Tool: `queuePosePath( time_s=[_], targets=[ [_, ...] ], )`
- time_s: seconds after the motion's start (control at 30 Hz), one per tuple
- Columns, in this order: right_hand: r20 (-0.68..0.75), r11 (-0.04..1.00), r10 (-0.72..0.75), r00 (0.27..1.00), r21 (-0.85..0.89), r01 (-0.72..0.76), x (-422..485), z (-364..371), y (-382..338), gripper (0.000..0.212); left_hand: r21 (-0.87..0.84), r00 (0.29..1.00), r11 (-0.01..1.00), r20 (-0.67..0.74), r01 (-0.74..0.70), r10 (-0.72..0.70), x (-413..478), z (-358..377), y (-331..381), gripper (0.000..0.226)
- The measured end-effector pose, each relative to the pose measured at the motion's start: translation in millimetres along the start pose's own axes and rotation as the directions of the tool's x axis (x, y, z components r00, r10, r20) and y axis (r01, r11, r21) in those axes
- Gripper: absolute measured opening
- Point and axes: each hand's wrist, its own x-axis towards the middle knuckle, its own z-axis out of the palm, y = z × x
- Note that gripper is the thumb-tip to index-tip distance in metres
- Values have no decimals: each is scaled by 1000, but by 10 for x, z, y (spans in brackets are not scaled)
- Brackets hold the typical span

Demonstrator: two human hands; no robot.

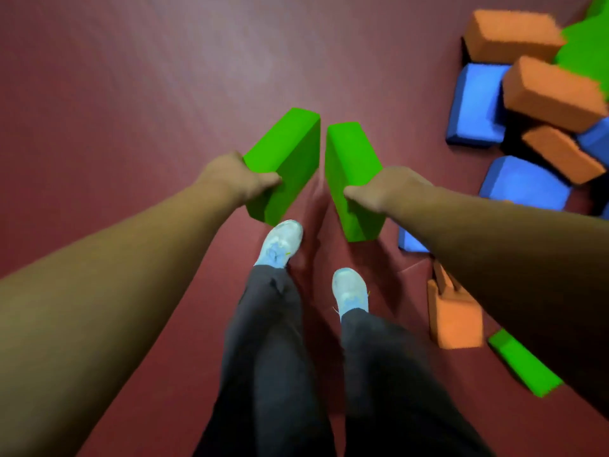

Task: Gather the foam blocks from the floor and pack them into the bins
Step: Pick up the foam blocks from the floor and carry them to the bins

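Left hand [230, 179]: grips the near end of the left block [290, 153], thumb across its side face.
Right hand [389, 189]: grips the near end of the right block [349, 166], thumb across its face.
Held blocks: both green, side by side with a narrow gap, above the floor [131, 94], well left of the pile [540, 94].
Pile: orange, blue and green blocks heaped together, blurred.
Loose blocks: an orange block [456, 318] and a green block [524, 364] lie nearer than the pile; a blue block [410, 242] shows partly under the right forearm.
Shoes [283, 242]: white, left of the pile.
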Motion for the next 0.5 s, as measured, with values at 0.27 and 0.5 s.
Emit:
queuePosePath(
  time_s=[0.27, 0.5],
  targets=[
    [-129, 873, -367, 921, -390, 293, -1984, -554, -1278, 94, -373, 939, 914, -230, 158, -256, -2091, -628, -1488, 69],
    [-51, 612, -641, 766, -636, 470, -3591, 84, -2364, 88, -620, 803, 720, -233, 311, -548, -3705, -574, -2993, 76]
  ],
)
